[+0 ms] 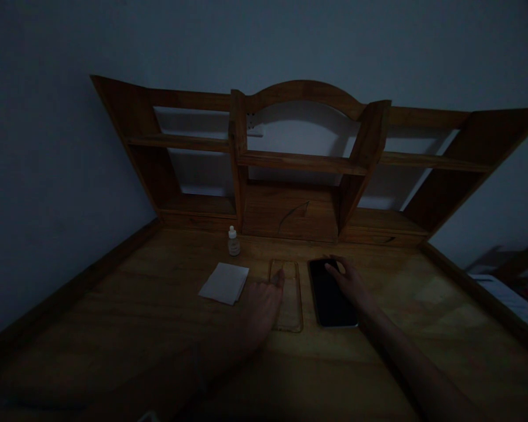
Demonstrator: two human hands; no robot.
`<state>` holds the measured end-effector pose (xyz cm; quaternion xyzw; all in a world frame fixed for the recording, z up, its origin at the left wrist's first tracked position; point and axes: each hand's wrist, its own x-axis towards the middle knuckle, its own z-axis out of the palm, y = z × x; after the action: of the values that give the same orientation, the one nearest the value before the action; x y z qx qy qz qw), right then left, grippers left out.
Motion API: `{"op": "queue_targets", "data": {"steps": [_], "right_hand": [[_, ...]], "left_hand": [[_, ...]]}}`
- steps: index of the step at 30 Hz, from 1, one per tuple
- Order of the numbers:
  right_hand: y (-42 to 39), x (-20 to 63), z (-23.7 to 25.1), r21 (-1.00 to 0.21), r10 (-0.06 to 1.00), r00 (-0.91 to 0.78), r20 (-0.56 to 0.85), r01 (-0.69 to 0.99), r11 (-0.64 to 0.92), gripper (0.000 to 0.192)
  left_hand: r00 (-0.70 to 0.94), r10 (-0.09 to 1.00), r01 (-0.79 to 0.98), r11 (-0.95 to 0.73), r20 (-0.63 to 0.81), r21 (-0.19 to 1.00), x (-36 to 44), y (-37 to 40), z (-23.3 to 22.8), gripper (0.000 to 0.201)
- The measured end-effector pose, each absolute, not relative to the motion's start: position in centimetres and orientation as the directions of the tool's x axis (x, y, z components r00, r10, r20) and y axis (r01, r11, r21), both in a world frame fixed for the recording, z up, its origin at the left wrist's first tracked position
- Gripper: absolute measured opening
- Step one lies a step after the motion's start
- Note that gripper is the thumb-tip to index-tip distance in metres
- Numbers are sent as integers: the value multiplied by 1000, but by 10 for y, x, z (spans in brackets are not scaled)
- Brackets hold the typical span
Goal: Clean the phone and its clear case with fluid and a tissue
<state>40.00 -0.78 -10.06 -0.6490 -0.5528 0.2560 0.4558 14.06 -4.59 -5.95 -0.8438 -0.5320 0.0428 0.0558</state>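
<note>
As fingers spread, left hand (259, 308) on clear case (288, 299), right hand (349, 281) on phone (330, 293)

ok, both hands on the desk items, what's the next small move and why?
Probably close the right hand around the phone and lift it: its fingers rest on the phone's top end, while the left hand lies on the clear case beside it.

A dark phone (332, 296) lay flat on the wooden desk, its black screen up and its long side running away from the viewer. Just beside it, to its left, a clear phone case (289, 305) lay flat and parallel, seemingly open side up, though the dim light made that hard to judge. The two did not touch.
</note>
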Motion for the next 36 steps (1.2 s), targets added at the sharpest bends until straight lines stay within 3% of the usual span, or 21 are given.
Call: {"op": "queue_targets", "data": {"steps": [4,9,16,26,31,36], "right_hand": [[-10,399,-99,-900,967,240,85,436,-29,48],[-10,398,-100,-900,967,242,75,434,-39,47],[-11,398,-99,-821,966,226,124,571,-28,46],[-21,394,-85,-402,966,163,200,913,-71,54],[-25,387,-80,-178,977,125,175,980,-93,53],[-27,381,-75,-36,985,84,148,996,-80,47]], "left_hand": [[423,906,895,-419,-4,-156,141,-47,-58,60],[440,897,887,-440,-36,-138,141,-49,-54,58],[436,899,890,-437,-37,-130,142,-50,-50,62],[433,901,894,-432,-17,-119,141,-48,-55,59],[427,904,898,-424,-6,-116,142,-48,-53,55],[428,904,898,-427,-14,-109,142,-48,-53,55]]}}
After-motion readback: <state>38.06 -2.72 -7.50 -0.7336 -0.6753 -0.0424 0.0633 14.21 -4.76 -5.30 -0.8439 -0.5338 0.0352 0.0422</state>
